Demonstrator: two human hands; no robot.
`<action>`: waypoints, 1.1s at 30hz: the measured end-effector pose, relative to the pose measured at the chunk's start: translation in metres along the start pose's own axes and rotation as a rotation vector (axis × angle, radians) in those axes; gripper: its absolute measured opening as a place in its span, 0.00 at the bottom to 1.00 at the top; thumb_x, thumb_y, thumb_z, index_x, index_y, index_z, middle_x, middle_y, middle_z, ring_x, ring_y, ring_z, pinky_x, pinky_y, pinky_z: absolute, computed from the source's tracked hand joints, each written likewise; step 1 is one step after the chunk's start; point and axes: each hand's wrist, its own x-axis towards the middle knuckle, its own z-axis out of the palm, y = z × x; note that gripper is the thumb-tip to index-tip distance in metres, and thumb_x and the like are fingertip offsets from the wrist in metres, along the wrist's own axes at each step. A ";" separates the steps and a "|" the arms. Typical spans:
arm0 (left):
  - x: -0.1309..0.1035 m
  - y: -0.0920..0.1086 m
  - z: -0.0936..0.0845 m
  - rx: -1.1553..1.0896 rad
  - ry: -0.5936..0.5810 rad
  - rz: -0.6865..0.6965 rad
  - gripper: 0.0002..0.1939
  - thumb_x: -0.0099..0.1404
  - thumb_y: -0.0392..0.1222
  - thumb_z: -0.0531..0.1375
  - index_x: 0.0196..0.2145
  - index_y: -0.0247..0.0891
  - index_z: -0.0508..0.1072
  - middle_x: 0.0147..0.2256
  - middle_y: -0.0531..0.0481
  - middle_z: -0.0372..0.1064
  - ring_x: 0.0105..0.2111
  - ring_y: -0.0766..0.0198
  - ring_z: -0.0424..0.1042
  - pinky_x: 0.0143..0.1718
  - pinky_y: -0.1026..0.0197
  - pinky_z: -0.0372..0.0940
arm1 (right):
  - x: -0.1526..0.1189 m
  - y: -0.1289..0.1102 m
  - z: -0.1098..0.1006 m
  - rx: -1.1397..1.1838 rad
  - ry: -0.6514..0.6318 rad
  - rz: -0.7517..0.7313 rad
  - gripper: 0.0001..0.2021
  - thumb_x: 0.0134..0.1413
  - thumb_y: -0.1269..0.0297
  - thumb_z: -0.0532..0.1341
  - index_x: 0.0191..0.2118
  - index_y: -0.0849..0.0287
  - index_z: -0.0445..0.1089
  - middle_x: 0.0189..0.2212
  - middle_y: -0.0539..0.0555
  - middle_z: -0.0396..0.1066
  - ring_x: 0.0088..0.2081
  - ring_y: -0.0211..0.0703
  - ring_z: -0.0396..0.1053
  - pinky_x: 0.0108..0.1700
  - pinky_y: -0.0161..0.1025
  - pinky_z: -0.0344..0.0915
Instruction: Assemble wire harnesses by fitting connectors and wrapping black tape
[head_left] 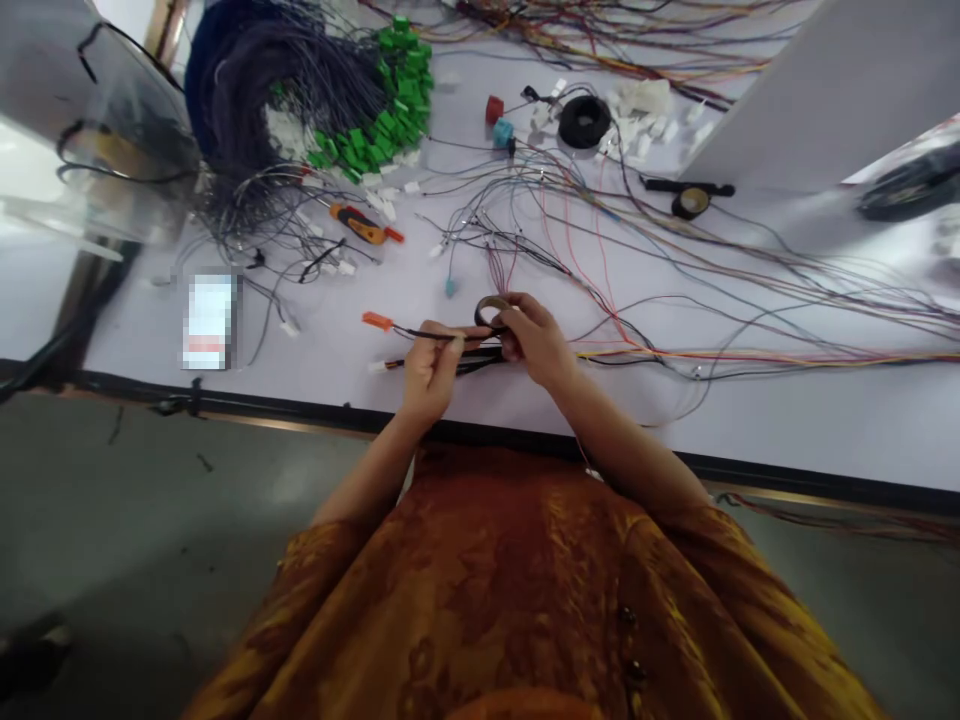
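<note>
My left hand (433, 372) pinches a black-wrapped cable (429, 334) whose left end carries an orange connector (377, 321). In my right hand (537, 340) is a roll of tape (490, 312), held against the same cable with the fingers closed round its edge. Just below, a second dark cable branch (480, 362) ends in a white connector (377, 367) beside my left hand. From under my right hand, yellow, red and black wires (622, 353) run off to the right along the table.
A large coil of dark wires (247, 90) with green connectors (397, 110) lies at the back left. Nearby are an orange-and-black tool (360, 223), a blurred phone-like object (210, 320) and a clear container (127, 150). A black tape roll (584, 122) and loose wires cover the back; a grey panel (810, 100) stands right.
</note>
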 end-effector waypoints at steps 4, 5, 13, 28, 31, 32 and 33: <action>0.008 -0.025 -0.008 -0.248 0.157 -0.156 0.16 0.66 0.55 0.66 0.39 0.42 0.67 0.40 0.49 0.81 0.37 0.66 0.82 0.42 0.61 0.77 | 0.003 0.005 -0.013 0.149 0.022 0.095 0.13 0.53 0.63 0.65 0.45 0.57 0.67 0.27 0.43 0.69 0.18 0.26 0.58 0.17 0.27 0.51; 0.010 -0.029 -0.010 -0.295 0.152 -0.190 0.17 0.64 0.54 0.67 0.38 0.42 0.68 0.40 0.50 0.82 0.37 0.66 0.82 0.42 0.62 0.77 | 0.001 0.006 -0.016 0.146 0.016 0.095 0.14 0.53 0.62 0.65 0.45 0.58 0.68 0.28 0.43 0.69 0.18 0.26 0.59 0.17 0.27 0.52; 0.024 -0.029 -0.011 -0.248 -0.029 -0.291 0.20 0.56 0.51 0.73 0.42 0.41 0.76 0.42 0.47 0.79 0.34 0.67 0.79 0.35 0.65 0.74 | -0.002 0.012 -0.021 0.029 -0.048 0.025 0.16 0.53 0.58 0.64 0.46 0.55 0.64 0.30 0.43 0.68 0.19 0.27 0.59 0.18 0.29 0.55; 0.019 -0.019 -0.002 0.284 -0.067 0.086 0.09 0.67 0.46 0.63 0.32 0.39 0.74 0.29 0.52 0.69 0.29 0.67 0.70 0.34 0.64 0.65 | -0.003 -0.028 -0.007 -1.302 -0.390 -0.588 0.07 0.60 0.71 0.57 0.41 0.60 0.72 0.42 0.58 0.69 0.42 0.45 0.67 0.43 0.41 0.62; 0.015 -0.020 -0.003 0.349 -0.025 0.101 0.09 0.66 0.46 0.64 0.32 0.39 0.73 0.28 0.52 0.69 0.28 0.67 0.68 0.35 0.63 0.64 | 0.000 -0.028 -0.007 -1.389 -0.458 -0.547 0.06 0.62 0.72 0.56 0.40 0.61 0.70 0.41 0.58 0.69 0.41 0.45 0.67 0.42 0.40 0.60; 0.014 -0.021 -0.003 0.356 -0.017 0.101 0.09 0.66 0.46 0.63 0.32 0.39 0.73 0.28 0.52 0.69 0.28 0.66 0.68 0.35 0.63 0.64 | 0.002 -0.028 -0.007 -1.389 -0.476 -0.545 0.06 0.62 0.71 0.56 0.41 0.61 0.70 0.41 0.58 0.70 0.41 0.44 0.67 0.42 0.40 0.60; 0.013 -0.022 -0.003 0.360 -0.013 0.102 0.09 0.67 0.45 0.63 0.32 0.39 0.73 0.28 0.52 0.69 0.29 0.66 0.68 0.35 0.63 0.64 | 0.004 -0.028 -0.008 -1.386 -0.491 -0.546 0.05 0.63 0.71 0.56 0.41 0.61 0.69 0.42 0.58 0.70 0.41 0.43 0.67 0.42 0.40 0.60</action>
